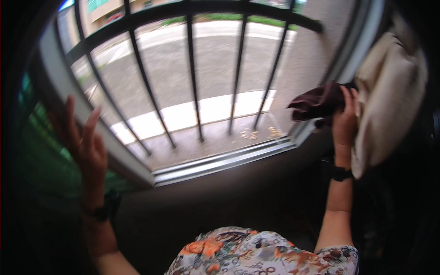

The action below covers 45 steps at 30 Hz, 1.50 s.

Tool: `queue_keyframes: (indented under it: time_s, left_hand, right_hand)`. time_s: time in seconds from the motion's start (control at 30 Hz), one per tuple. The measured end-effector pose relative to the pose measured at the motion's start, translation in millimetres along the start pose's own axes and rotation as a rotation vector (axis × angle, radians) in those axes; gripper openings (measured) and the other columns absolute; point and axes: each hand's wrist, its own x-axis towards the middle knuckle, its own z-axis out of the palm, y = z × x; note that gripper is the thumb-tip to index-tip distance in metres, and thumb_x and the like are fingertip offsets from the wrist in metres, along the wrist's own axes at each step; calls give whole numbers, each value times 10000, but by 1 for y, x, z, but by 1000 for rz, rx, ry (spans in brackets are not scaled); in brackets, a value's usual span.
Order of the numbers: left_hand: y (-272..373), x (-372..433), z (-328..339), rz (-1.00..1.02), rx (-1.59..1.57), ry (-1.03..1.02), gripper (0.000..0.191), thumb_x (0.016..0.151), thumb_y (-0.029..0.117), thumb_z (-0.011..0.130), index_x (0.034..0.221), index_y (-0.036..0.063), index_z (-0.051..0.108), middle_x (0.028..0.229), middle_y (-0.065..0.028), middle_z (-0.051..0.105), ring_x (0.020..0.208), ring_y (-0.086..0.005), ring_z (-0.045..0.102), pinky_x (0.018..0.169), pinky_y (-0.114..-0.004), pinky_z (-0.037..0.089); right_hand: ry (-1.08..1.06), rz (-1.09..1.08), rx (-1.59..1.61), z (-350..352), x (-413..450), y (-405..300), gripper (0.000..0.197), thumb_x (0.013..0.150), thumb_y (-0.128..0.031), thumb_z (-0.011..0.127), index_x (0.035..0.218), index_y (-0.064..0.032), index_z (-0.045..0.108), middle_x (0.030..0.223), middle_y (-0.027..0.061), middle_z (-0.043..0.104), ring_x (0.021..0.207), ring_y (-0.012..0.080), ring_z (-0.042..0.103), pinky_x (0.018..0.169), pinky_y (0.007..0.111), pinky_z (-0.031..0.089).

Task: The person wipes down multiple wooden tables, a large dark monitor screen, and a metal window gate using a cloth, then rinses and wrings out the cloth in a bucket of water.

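Observation:
My right hand [344,125] grips a dark maroon cloth [318,99], whose loose end hangs over the right side of the window opening. A beige curtain [392,99] is bunched right beside that hand. On the left, my left hand [87,147] is raised with its fingers apart and holds nothing. It is close to the window's pale sash frame [74,89]; whether the fingers touch the frame or the green-tinted glass [41,137] I cannot tell. The metal sill track [223,161] runs between my two hands.
Dark metal bars [192,79] stand beyond the opening, joined by a thick crossbar [220,7]. Pale crumbly bits [253,134] lie on the outer ledge [209,144]. A wall [306,65] flanks the opening on the right. Outside is a paved road [165,65].

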Motion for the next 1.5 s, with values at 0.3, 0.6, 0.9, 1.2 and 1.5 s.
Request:
queue_keyframes:
  time_s: [0.3,0.6,0.9,1.2,1.5]
  left_hand:
    - [3,-84,-84,-194,-28,-243,490,975,264,538,1413,76,421,1551,-217,219,1449,-425,151,1153,-543,195]
    - [-197,-334,-156,-1564,-65,98,657,983,450,481,1464,36,308,1517,-208,283,1392,-367,310,1113,-436,315]
    - [-285,-309,-126,-2127,-250,-96,871,917,716,294,1545,137,120,1594,-138,142,1436,-358,224,1143,-546,231]
    - [-350,-418,-90,-1967,-532,171,930,886,765,291,1549,147,87,1610,-104,86,1475,-310,100,1161,-524,173]
    - [-324,-417,-86,-1934,-517,255,938,896,736,344,1539,96,106,1600,-126,121,1462,-325,152,1150,-515,213]
  right_hand:
    - [-468,-251,-23,44,-174,39,375,736,63,561,1085,-61,618,1304,191,509,1210,411,451,1056,493,329]
    - [-628,-347,473,67,-198,-65,305,678,59,552,972,-8,593,1133,166,597,1089,374,498,981,437,389]
    - [-801,-314,888,51,-182,-261,314,642,29,591,944,-47,630,1003,131,634,949,342,559,869,412,450]
    - [-1183,-14,1349,79,-158,-390,942,657,-7,797,1476,-97,339,1222,110,495,1023,161,529,750,247,470]
    - [-1516,4,1225,85,-107,-414,946,669,-92,848,1459,-78,328,1333,115,457,1120,195,498,796,316,497]
